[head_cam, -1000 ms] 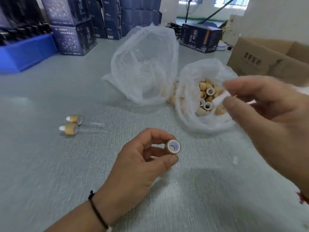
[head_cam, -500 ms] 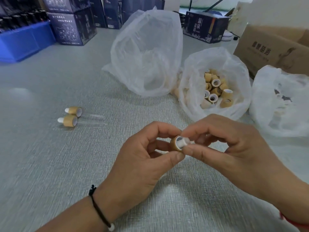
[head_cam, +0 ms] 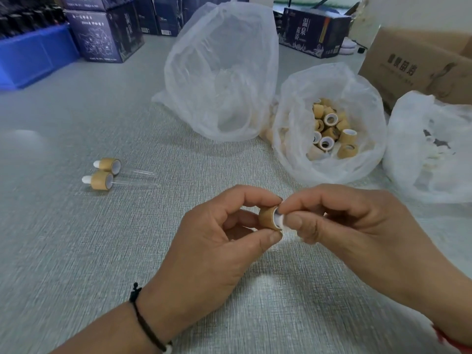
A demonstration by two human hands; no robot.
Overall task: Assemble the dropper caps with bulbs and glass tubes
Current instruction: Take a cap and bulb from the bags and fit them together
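Head view: the left hand [head_cam: 214, 241] pinches a bamboo-coloured cap [head_cam: 268, 217] above the middle of the table [head_cam: 76, 251]. The right hand [head_cam: 357, 226] pinches a white bulb [head_cam: 281, 221] at the cap's open end; seating depth cannot be told. Two finished droppers [head_cam: 107, 172] lie toward the left edge. Loose caps fill the open bag [head_cam: 329, 129] toward the far right. Judged early: two done, this unit lacks its tube, many caps remain.
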